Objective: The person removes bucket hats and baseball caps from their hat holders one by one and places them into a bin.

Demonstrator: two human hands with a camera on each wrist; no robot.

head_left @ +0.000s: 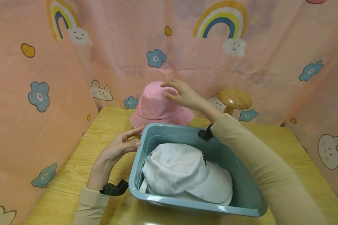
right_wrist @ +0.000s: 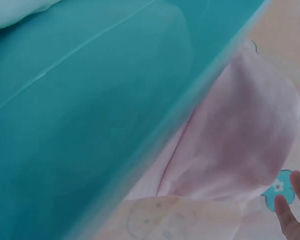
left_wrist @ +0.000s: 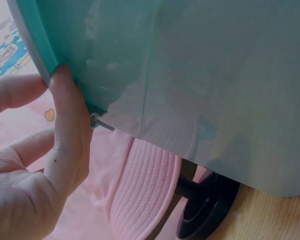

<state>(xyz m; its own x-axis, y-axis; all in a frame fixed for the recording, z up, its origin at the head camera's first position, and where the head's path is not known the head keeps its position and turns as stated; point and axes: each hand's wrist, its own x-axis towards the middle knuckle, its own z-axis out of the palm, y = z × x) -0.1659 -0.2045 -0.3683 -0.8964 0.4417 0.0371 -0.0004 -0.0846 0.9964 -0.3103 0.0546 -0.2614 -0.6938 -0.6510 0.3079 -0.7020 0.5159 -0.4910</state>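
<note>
A light blue plastic bin [head_left: 169, 203] stands at the front of the table with a white baseball cap [head_left: 174, 168] lying in it. Fingertips of my left hand [head_left: 119, 145] touch the bin's left rim near its far corner, the fingers mostly extended. Behind the bin sits a pink bucket hat [head_left: 157, 106], crown up and brim down. My right hand [head_left: 183, 93] reaches over the bin to the right side of the hat's crown, thumb and fingers spread apart. In the right wrist view its fingers [right_wrist: 285, 215] show beside the crown and grip nothing.
A wooden stand with a rounded top [head_left: 235, 98] rises behind the bin on the right. Low beside the hat brim, a black round base [left_wrist: 207, 205] shows in the left wrist view. A pink patterned curtain [head_left: 115, 40] borders the wooden table [head_left: 98, 125].
</note>
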